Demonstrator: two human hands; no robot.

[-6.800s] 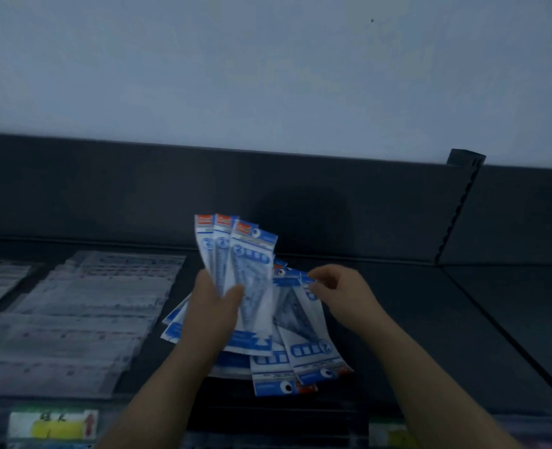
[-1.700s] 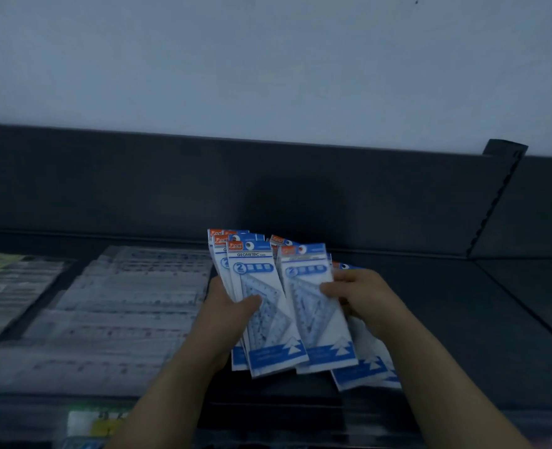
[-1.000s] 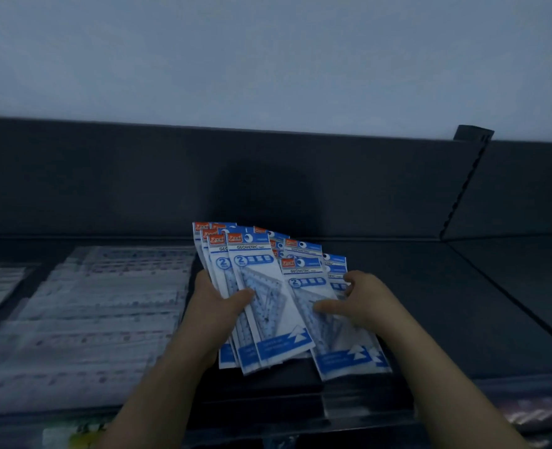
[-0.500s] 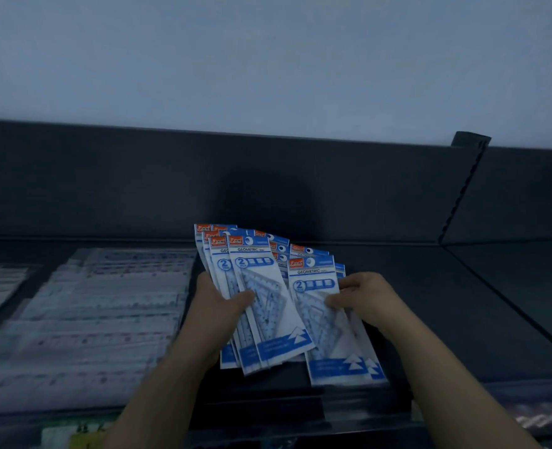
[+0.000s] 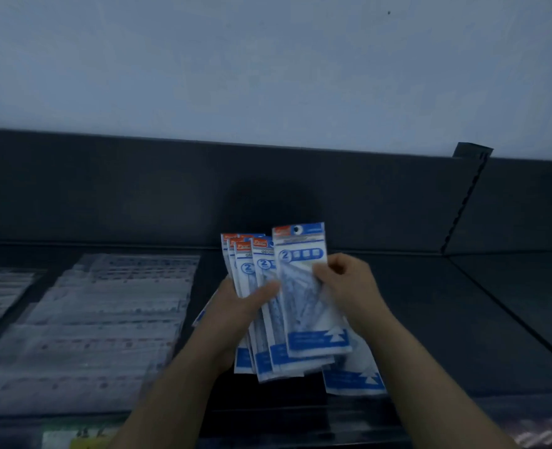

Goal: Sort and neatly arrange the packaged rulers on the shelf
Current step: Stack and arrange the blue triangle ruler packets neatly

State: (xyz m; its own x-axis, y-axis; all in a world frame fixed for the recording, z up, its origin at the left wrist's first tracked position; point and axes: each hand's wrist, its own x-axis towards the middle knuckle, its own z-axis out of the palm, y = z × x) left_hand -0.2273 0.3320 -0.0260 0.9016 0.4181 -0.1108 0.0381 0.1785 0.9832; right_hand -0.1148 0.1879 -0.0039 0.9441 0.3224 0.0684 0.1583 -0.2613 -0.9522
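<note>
My left hand (image 5: 235,314) and right hand (image 5: 349,286): bare. My forearms (image 5: 409,367): bare, uncovered to the lower edge.

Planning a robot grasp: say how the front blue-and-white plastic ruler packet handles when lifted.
Probably stiff and light: the front blue-and-white plastic ruler packet stands upright, edge-pinched by the right hand. Likely slippery: smooth film against packets the left hand grips.

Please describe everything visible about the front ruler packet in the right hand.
The front packet is a flat plastic sleeve: white, blue band at the bottom, orange-and-blue header with a hang hole, a circled 2. It is held nearly upright, overlapping the fanned packets in the left hand. The right hand pinches its right edge.
</note>
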